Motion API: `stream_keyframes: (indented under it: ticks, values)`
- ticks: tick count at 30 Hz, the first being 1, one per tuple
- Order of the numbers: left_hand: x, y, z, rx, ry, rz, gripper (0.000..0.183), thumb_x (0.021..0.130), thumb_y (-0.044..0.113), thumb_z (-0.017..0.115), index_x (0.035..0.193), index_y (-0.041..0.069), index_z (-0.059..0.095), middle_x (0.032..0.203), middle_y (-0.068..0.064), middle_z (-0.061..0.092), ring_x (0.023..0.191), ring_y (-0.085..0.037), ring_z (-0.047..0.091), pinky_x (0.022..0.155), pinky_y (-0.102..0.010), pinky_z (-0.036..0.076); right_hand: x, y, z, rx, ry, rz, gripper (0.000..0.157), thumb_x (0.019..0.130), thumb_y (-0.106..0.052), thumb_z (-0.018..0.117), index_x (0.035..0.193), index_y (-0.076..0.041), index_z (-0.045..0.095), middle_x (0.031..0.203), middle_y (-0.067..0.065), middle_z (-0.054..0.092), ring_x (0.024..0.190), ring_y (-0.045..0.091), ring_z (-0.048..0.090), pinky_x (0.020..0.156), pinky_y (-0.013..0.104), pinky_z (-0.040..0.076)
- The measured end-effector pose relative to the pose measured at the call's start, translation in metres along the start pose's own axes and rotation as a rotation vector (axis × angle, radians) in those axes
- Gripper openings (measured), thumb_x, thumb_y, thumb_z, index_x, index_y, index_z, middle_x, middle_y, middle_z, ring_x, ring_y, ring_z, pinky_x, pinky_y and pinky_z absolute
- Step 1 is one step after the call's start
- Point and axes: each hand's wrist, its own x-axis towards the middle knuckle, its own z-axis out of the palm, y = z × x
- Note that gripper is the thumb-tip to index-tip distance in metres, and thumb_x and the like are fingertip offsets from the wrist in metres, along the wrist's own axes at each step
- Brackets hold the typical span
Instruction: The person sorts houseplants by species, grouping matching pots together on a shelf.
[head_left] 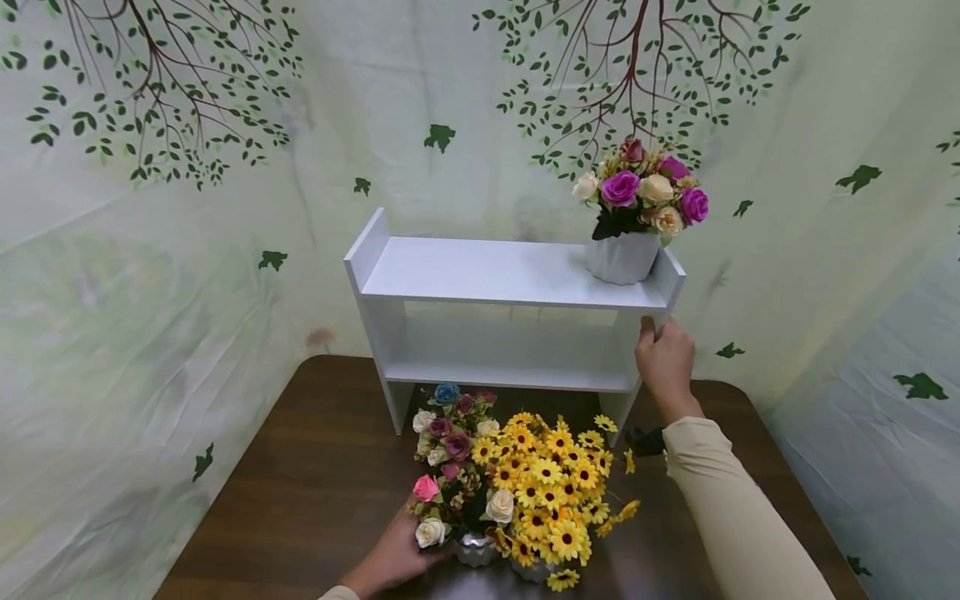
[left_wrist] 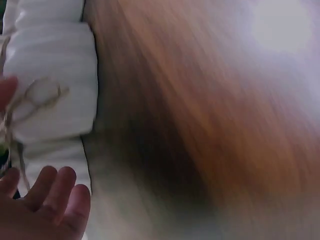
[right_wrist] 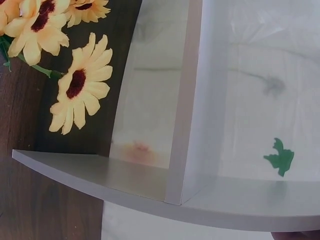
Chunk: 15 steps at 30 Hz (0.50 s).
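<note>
A white two-tier shelf (head_left: 510, 358) stands on the brown table. My right hand (head_left: 666, 362) grips the shelf's right side panel, the thumb lying along its front edge; in the right wrist view only a bit of that hand shows below the panel. My left hand (head_left: 397, 550) is at the left of a pot of mixed roses (head_left: 456, 446). In the left wrist view its fingers (left_wrist: 57, 200) are spread and slightly bent beside a white ribbed pot (left_wrist: 55, 80) tied with twine. Beside the roses stands a pot of yellow daisies (head_left: 551, 483), in front of the shelf.
On the shelf top, at the right end, sits a white pot (head_left: 624, 260) of purple and cream roses. Behind the table hangs a pale cloth (head_left: 480, 108) printed with leaves and branches. The dark wooden table (head_left: 300, 483) extends to both sides of the shelf.
</note>
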Motion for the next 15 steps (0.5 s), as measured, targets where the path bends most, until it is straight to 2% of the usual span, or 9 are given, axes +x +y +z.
stream_keyframes:
  ticks: [1,2,3,5,7,9,12,15]
  values:
    - [0.000,0.001,0.003,-0.065,-0.038,-0.013,0.067,0.072,0.019,0.086,0.131,0.004,0.058,0.128,-0.013,0.066,0.116,-0.018,0.062,0.099,-0.033,0.052,0.000,0.000,0.000,0.001,0.000,-0.001,0.031,0.101,-0.014,0.051,0.087,0.012,0.062,0.068,0.028,0.060,0.057,0.035,0.049,0.051,0.036,0.032]
    - [0.000,0.004,0.006,-0.155,-0.090,-0.053,0.068,0.073,0.024,0.087,0.132,0.007,0.057,0.129,-0.011,0.065,0.116,-0.014,0.062,0.098,-0.028,0.051,-0.001,0.000,0.000,0.001,0.000,0.001,0.031,0.101,-0.014,0.051,0.087,0.012,0.062,0.068,0.029,0.060,0.057,0.035,0.049,0.052,0.037,0.032]
    - [0.001,0.008,0.008,-0.284,-0.148,-0.131,0.070,0.076,0.025,0.086,0.136,0.008,0.055,0.133,-0.011,0.064,0.119,-0.011,0.060,0.100,-0.025,0.050,-0.001,0.000,0.000,-0.001,0.002,0.000,0.031,0.101,-0.014,0.051,0.088,0.012,0.062,0.069,0.029,0.060,0.058,0.035,0.049,0.052,0.037,0.033]
    - [0.004,0.014,0.015,-0.474,-0.216,-0.286,0.074,0.077,0.023,0.086,0.140,0.008,0.050,0.134,-0.010,0.063,0.118,-0.007,0.060,0.098,-0.018,0.047,-0.001,-0.001,-0.001,0.002,0.005,-0.001,0.031,0.101,-0.014,0.051,0.088,0.012,0.062,0.069,0.029,0.060,0.058,0.035,0.049,0.052,0.038,0.033]
    - [0.008,0.020,0.023,-0.606,-0.255,-0.366,0.071,0.079,0.021,0.084,0.140,0.006,0.050,0.133,-0.009,0.064,0.116,-0.006,0.060,0.095,-0.015,0.046,-0.001,0.000,-0.001,0.002,0.009,-0.003,0.031,0.101,-0.014,0.051,0.089,0.013,0.062,0.070,0.030,0.061,0.059,0.036,0.049,0.052,0.039,0.033]
    - [0.011,0.022,0.029,-0.691,-0.288,-0.410,0.064,0.082,0.022,0.082,0.137,0.006,0.054,0.128,-0.007,0.067,0.113,-0.006,0.062,0.091,-0.015,0.048,-0.001,0.000,0.000,-0.001,0.013,-0.001,0.030,0.100,-0.014,0.052,0.089,0.013,0.062,0.071,0.030,0.061,0.059,0.036,0.050,0.053,0.041,0.034]
    - [0.012,0.022,0.033,-0.742,-0.310,-0.413,0.054,0.085,0.023,0.079,0.132,0.007,0.059,0.125,-0.006,0.069,0.112,-0.008,0.064,0.092,-0.017,0.050,-0.001,0.000,0.000,-0.006,0.006,0.005,0.031,0.101,-0.014,0.052,0.090,0.012,0.063,0.070,0.029,0.061,0.059,0.036,0.049,0.054,0.041,0.034]
    - [0.010,0.018,0.037,-0.731,-0.328,-0.416,0.046,0.086,0.021,0.077,0.127,0.005,0.063,0.119,-0.008,0.072,0.105,-0.008,0.066,0.088,-0.018,0.052,-0.002,0.000,0.000,-0.002,-0.005,0.014,0.031,0.101,-0.015,0.051,0.091,0.012,0.063,0.068,0.027,0.059,0.057,0.034,0.048,0.052,0.038,0.032]
